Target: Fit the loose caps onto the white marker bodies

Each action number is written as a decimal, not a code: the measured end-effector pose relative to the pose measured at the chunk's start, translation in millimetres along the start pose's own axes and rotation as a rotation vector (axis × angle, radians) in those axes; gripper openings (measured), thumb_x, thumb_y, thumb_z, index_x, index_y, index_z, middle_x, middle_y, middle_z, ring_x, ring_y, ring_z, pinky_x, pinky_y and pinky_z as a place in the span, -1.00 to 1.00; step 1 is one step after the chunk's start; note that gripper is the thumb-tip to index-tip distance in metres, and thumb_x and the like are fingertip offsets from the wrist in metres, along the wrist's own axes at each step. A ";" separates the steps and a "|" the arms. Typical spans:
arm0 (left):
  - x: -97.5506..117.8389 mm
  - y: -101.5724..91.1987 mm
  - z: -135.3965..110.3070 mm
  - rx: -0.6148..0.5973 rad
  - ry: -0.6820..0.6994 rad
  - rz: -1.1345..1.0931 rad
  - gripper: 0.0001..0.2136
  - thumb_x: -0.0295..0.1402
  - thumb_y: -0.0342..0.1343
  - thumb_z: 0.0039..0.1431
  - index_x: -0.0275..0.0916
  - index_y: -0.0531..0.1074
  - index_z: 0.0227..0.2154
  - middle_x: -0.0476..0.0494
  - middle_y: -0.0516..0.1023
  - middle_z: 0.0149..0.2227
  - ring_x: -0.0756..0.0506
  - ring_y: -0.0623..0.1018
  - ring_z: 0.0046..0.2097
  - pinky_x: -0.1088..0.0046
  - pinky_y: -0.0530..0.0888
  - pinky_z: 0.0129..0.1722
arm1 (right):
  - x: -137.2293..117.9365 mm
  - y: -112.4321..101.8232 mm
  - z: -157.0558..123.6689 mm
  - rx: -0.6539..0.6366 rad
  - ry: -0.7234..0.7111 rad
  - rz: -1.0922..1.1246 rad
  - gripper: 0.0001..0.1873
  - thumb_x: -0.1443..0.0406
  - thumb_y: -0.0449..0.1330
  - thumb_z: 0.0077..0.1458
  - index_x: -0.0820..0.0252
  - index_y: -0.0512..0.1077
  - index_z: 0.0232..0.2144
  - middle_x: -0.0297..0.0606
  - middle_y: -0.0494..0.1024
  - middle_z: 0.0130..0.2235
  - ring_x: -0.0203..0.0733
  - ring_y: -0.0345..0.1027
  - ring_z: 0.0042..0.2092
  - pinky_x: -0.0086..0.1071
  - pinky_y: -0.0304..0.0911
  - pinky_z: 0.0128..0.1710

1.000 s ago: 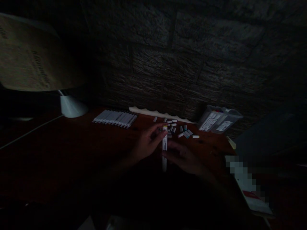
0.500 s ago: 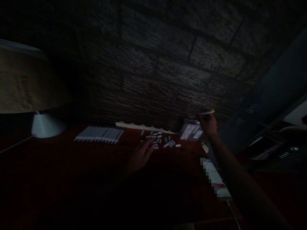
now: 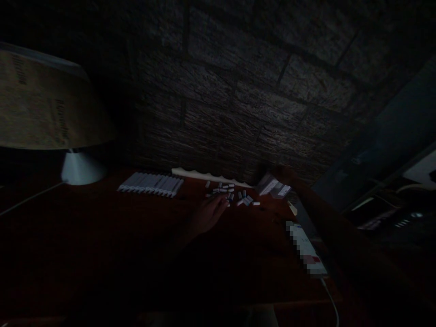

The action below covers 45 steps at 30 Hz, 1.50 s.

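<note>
The scene is very dark. My left hand rests on the reddish-brown table, its fingers stretched toward a scatter of small white marker caps. My right hand reaches over the clear plastic marker case at the back right by the wall; its fingers are too dim to make out. A row of white markers lies side by side at the back left.
A lamp with a white base and a tan shade stands at the left. A wavy white holder strip lies along the dark brick wall. A white power strip sits at the right edge.
A second ago both hands held a marker upright. My right hand carried it off to the case at the right and has now dropped lower over it; the marker no longer shows. My left hand moved to the caps.
</note>
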State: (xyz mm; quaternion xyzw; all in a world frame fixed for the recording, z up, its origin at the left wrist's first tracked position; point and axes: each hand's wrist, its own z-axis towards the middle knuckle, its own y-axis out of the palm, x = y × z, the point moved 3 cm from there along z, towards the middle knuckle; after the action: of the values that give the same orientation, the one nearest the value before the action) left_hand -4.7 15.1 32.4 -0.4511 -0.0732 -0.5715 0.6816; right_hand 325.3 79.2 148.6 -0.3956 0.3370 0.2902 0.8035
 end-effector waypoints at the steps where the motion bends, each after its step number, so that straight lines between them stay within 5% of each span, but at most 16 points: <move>1: -0.4 0.5 0.2 -0.005 0.002 0.008 -0.68 -0.23 -0.13 0.37 -0.19 0.40 0.03 -0.18 0.54 0.03 -0.12 0.53 0.04 0.33 0.44 0.08 | -3.0 -2.5 -1.7 -0.035 0.007 -0.065 -0.78 0.21 0.14 0.24 0.19 0.46 -0.13 -0.24 0.50 -0.10 -0.14 0.43 -0.08 -0.24 0.37 -0.11; 4: -2.4 3.1 1.3 -0.015 0.004 0.031 -0.68 -0.23 -0.14 0.37 -0.21 0.41 0.02 -0.19 0.54 0.03 -0.13 0.53 0.04 0.32 0.44 0.08 | -16.6 -7.6 -10.4 -0.060 -0.017 -0.260 -0.91 0.31 0.25 0.11 0.24 0.50 -0.39 -0.25 0.54 -0.35 -0.13 0.44 -0.20 -0.22 0.31 -0.10; 7: -6.0 6.3 2.9 -0.026 -0.007 0.045 -0.67 -0.22 -0.14 0.36 -0.22 0.41 0.00 -0.20 0.55 0.01 -0.13 0.54 0.03 0.30 0.44 0.08 | -31.4 3.8 -33.2 -0.016 -0.102 -0.314 -0.86 0.33 0.17 0.12 0.25 0.52 -0.31 -0.17 0.57 -0.27 -0.12 0.44 -0.12 -0.28 0.22 -0.05; 13: -19.9 7.3 7.2 -0.042 -0.021 0.086 -0.66 -0.16 -0.13 0.35 -0.22 0.43 -0.04 -0.22 0.58 -0.03 -0.16 0.55 -0.02 0.28 0.44 0.05 | -31.3 89.6 -117.8 -0.173 -0.213 -0.240 -0.81 0.29 0.12 0.16 0.13 0.54 -0.28 -0.27 0.63 -0.25 -0.24 0.49 -0.26 -0.43 0.29 -0.23; 17: -32.4 2.0 10.1 -0.022 -0.034 0.237 -0.69 -0.16 -0.11 0.34 -0.19 0.46 -0.11 -0.19 0.59 -0.10 -0.17 0.57 -0.09 0.32 0.46 -0.03 | -17.1 125.1 -152.5 -0.129 -0.187 -0.180 -0.66 0.18 0.00 0.26 0.16 0.51 -0.38 -0.21 0.60 -0.35 -0.20 0.44 -0.34 -0.38 0.25 -0.29; 22: -38.1 -14.6 8.5 -0.036 -0.175 0.673 -0.67 -0.23 -0.10 0.33 -0.26 0.44 -0.02 -0.28 0.53 -0.02 -0.26 0.47 0.05 0.19 0.36 0.09 | -6.9 117.3 -165.1 -0.142 -0.219 -0.034 -0.64 0.14 0.03 0.23 0.16 0.44 -0.50 -0.24 0.51 -0.48 -0.18 0.35 -0.43 -0.34 0.16 -0.36; 25: -50.1 -31.0 6.6 -0.071 -0.415 0.920 -0.67 -0.26 -0.08 0.31 -0.32 0.43 -0.01 -0.36 0.49 0.01 -0.30 0.40 0.09 0.15 0.35 0.08 | 2.8 114.4 -162.0 -0.142 -0.208 -0.024 -0.65 0.10 0.06 0.21 0.15 0.43 -0.51 -0.26 0.52 -0.48 -0.20 0.35 -0.44 -0.35 0.15 -0.38; 29: -64.1 -50.1 2.3 -0.103 -0.554 1.018 -0.71 -0.31 -0.06 0.28 -0.35 0.46 -0.08 -0.43 0.48 -0.01 -0.36 0.41 0.07 0.11 0.39 -0.01 | 4.2 121.3 -163.8 -0.148 -0.216 -0.068 -0.62 0.10 0.06 0.22 0.16 0.42 -0.54 -0.28 0.49 -0.53 -0.21 0.36 -0.48 -0.35 0.12 -0.42; 35: -73.1 -54.6 6.0 -0.167 -0.604 0.974 -0.70 -0.42 -0.08 0.27 -0.34 0.42 -0.01 -0.45 0.44 0.04 -0.28 0.49 0.01 0.22 0.42 -0.04 | -1.8 123.8 -165.2 -0.147 -0.225 -0.042 -0.61 0.12 0.03 0.25 0.17 0.44 -0.52 -0.28 0.52 -0.50 -0.24 0.37 -0.46 -0.37 0.14 -0.38; 41: -69.0 -51.9 9.9 -0.250 -0.580 0.803 -0.76 -0.43 0.02 0.21 -0.27 0.52 -0.12 -0.28 0.61 -0.18 -0.22 0.59 -0.13 0.34 0.46 -0.14 | -4.6 123.7 -165.7 -0.180 -0.172 0.031 -0.64 0.17 0.04 0.22 0.18 0.43 -0.54 -0.30 0.50 -0.53 -0.26 0.33 -0.48 -0.38 0.13 -0.40; 45: -62.0 -52.9 11.2 -0.221 -0.634 0.369 -0.77 -0.25 0.13 0.17 -0.22 0.55 -0.18 -0.10 0.64 -0.29 -0.13 0.61 -0.22 0.43 0.50 -0.22 | -8.7 126.5 -167.7 -0.226 -0.105 0.162 -0.68 0.17 0.05 0.21 0.18 0.47 -0.46 -0.26 0.55 -0.43 -0.22 0.38 -0.39 -0.36 0.20 -0.32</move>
State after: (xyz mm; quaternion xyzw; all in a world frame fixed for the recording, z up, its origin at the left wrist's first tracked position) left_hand -65.6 70.3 28.9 -0.6817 -0.1361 -0.2759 0.6638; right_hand 175.0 3.6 22.5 -0.4391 0.2905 0.4107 0.7444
